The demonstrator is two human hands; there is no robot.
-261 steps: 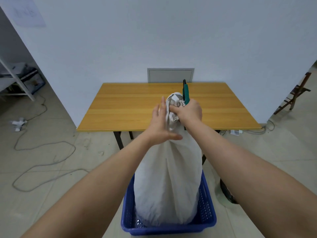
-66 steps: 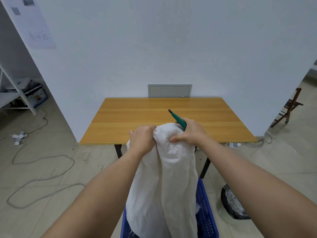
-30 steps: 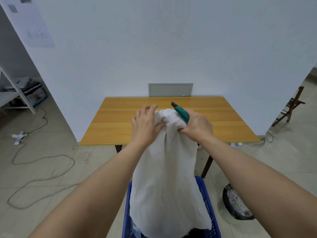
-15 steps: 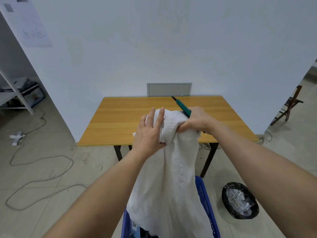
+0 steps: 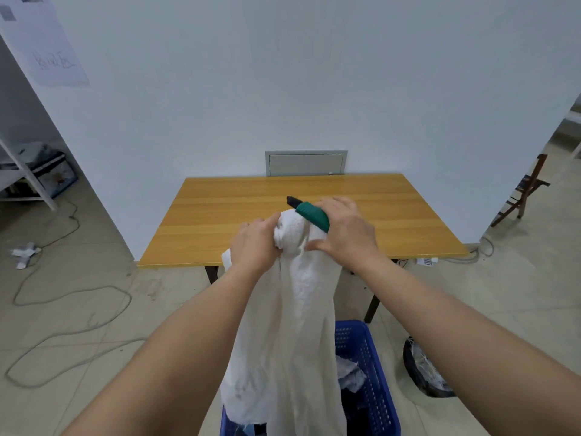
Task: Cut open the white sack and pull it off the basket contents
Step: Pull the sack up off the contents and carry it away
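Head view: both hands up in front of the desk's (image 5: 220,221) near edge, bunching the top of the white sack (image 5: 289,325). Left hand (image 5: 254,247) fingers curled tight into the sack's gathered top on its left side. Right hand (image 5: 345,234) thumb pinching the cloth on its right side, palm and fingers wrapped over a green-handled cutter (image 5: 311,214); cutter's dark tip points up-left, away from the person, over the desk's middle. Can't see a blade out.

Sack hangs limp from the two hands down into the blue basket (image 5: 367,366) on the floor, below the desk's near edge. Sack's lower hem is loose and ragged, at about the basket rim. Crumpled pale and dark contents (image 5: 350,376) show in the basket just right of the sack.

Black bin bag (image 5: 424,372) on the floor right of the basket. Grey cable (image 5: 72,309) looped on the floor at left. Wooden chair (image 5: 525,190) far right. Grey wall panel (image 5: 306,163) behind the desk's far edge.
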